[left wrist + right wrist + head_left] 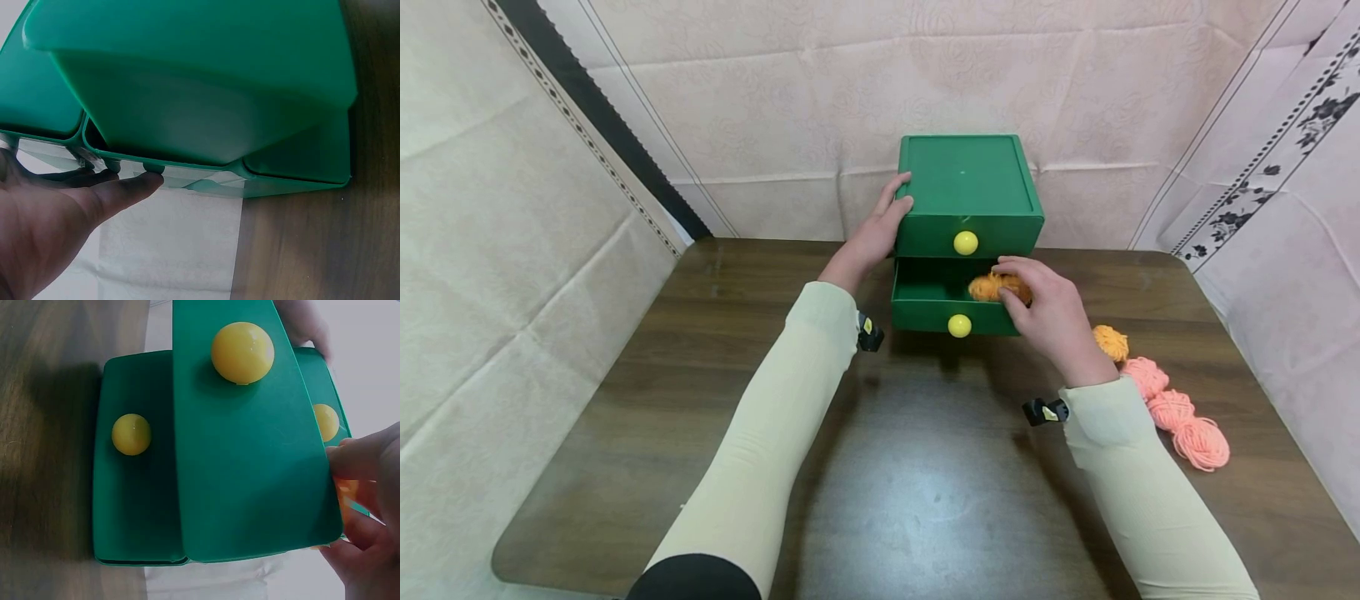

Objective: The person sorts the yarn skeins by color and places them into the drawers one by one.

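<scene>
A green drawer cabinet (967,179) with round yellow knobs stands at the back of the table. One drawer (917,317) below the top one is pulled out. Orange yarn (985,287) lies toward that drawer's right end. My right hand (1048,312) reaches over the drawer's right side and pinches the yarn between thumb and fingers; in the right wrist view, orange yarn (345,490) shows between the fingers. With extended fingers, my left hand (880,229) rests against the cabinet's left side, and the left wrist view has its fingertips (147,181) along the side wall.
Right of the cabinet, one orange yarn ball (1110,342) and three pink yarn balls (1201,443) lie in a slanting row beside my right forearm. A patterned cloth (850,100) hangs behind the brown wooden table (715,417). A lower closed drawer (131,500) shows beneath the pulled-out one.
</scene>
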`<state>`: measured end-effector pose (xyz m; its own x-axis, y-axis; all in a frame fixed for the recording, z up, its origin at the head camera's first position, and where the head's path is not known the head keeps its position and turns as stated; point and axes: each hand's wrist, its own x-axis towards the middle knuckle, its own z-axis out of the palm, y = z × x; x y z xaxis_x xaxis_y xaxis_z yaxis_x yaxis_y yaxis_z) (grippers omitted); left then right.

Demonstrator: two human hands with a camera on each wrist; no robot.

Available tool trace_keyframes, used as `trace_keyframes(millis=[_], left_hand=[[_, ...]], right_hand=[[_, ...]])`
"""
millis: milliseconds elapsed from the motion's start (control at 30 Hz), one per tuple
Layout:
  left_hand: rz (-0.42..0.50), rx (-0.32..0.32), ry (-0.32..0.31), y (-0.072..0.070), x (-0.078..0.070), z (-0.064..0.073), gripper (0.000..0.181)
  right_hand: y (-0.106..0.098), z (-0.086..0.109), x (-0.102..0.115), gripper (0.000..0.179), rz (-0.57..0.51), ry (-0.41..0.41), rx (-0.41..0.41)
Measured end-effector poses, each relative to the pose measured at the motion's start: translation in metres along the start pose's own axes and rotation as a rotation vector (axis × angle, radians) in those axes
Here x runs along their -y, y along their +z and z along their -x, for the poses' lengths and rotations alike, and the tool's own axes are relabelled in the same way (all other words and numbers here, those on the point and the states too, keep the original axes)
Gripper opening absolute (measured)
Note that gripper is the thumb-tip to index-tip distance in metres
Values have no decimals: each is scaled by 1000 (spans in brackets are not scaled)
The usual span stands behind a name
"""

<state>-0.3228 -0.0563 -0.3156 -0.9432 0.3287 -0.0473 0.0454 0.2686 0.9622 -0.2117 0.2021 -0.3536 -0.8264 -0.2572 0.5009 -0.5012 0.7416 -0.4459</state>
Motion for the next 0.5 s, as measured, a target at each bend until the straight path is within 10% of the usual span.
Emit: trace_keyframes(millis=[500], left_hand=[[-14, -6, 0, -1, 1, -2, 47]], right_hand=[[-1, 6, -5, 28, 16, 2, -34]])
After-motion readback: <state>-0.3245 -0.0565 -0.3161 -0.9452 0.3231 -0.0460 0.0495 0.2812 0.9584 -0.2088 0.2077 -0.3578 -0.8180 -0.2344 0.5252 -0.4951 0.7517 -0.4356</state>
